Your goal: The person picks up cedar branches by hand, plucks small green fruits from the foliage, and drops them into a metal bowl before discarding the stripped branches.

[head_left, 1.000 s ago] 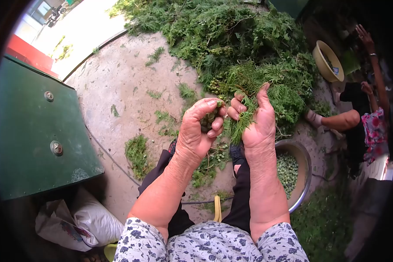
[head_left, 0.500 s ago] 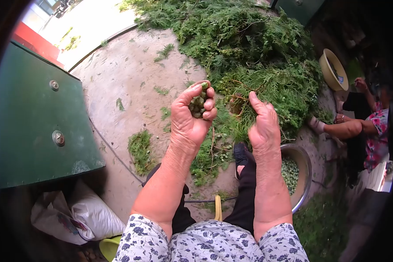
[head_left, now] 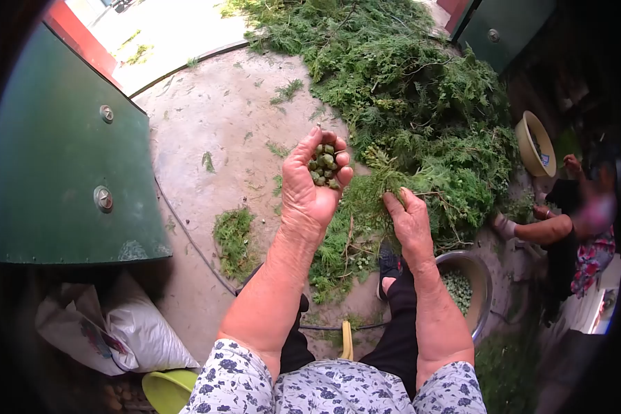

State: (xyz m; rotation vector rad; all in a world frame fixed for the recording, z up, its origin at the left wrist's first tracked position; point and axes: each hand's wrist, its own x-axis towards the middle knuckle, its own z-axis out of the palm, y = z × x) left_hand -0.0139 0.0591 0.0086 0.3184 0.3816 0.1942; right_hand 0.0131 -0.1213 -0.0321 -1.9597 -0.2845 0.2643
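My left hand (head_left: 312,176) is cupped upward, its fingers curled round several small green cones (head_left: 325,166). To the right, my right hand (head_left: 408,219) pinches the stem end of a feathery evergreen sprig (head_left: 388,181) between thumb and fingers. The sprig overlaps the greenery behind it, so its far edge is hard to make out. Beyond both hands lies a large heap of cut evergreen branches (head_left: 400,90). Beside my right forearm stands a metal basin (head_left: 485,290), partly hidden, with small pale green cones (head_left: 457,290) in it.
A green metal door panel (head_left: 69,165) stands at left, above white sacks (head_left: 148,331) and a lime-green basin (head_left: 165,390). A dark cable (head_left: 193,238) crosses the floor. At right another person (head_left: 590,228) sits near a cream basin (head_left: 524,141).
My right hand has lowered slightly and now pinches an evergreen sprig. My left hand keeps the cones, its grip a little more open. The view has shifted slightly.
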